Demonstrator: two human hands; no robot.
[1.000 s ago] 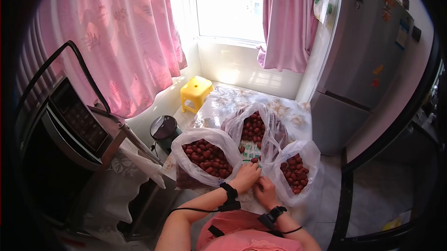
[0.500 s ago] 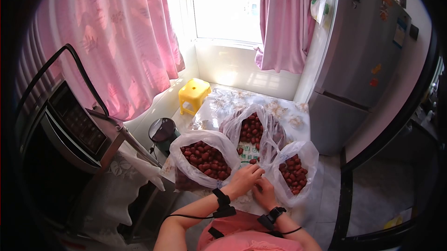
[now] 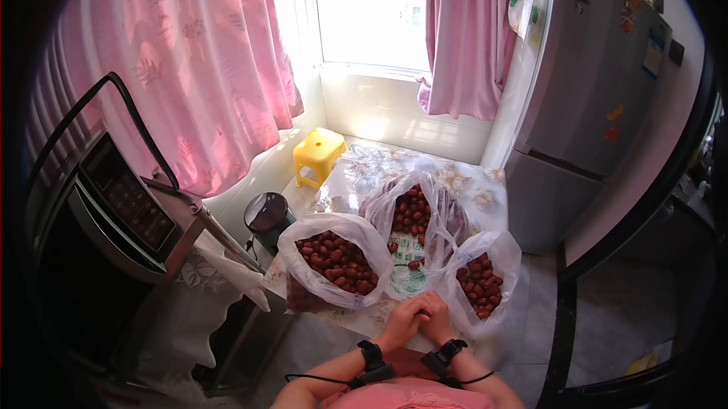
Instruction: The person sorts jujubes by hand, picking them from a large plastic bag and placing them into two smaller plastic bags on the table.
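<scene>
Red dates (image 3: 337, 261) sit in three open, thin plastic bags on a table, just past the person's hands. Nearest, the left hand (image 3: 403, 319) and right hand (image 3: 435, 316) meet at the table's near edge, fingers curled together; whether anything is held between them, I cannot tell. Black straps (image 3: 371, 356) circle the wrists, with thin cables trailing.

Beyond the fingers, the middle bag (image 3: 437, 219) shows green print and a loose date (image 3: 414, 264). Reaching there goes best with fingertips low and a light pinch on single fruits, wrists lifted so that straps and cables do not snag plastic. The left bag (image 3: 376, 246) and right bag (image 3: 509, 259) flank that reach, their soft rims narrowing the way.

Farther off, flowered cloth (image 3: 481, 198) covers the table. A dark bin (image 3: 265, 212) and yellow stool (image 3: 319, 152) stand left, a grey refrigerator (image 3: 591, 75) right; pink curtains (image 3: 182, 67) frame a bright window (image 3: 371, 22).
</scene>
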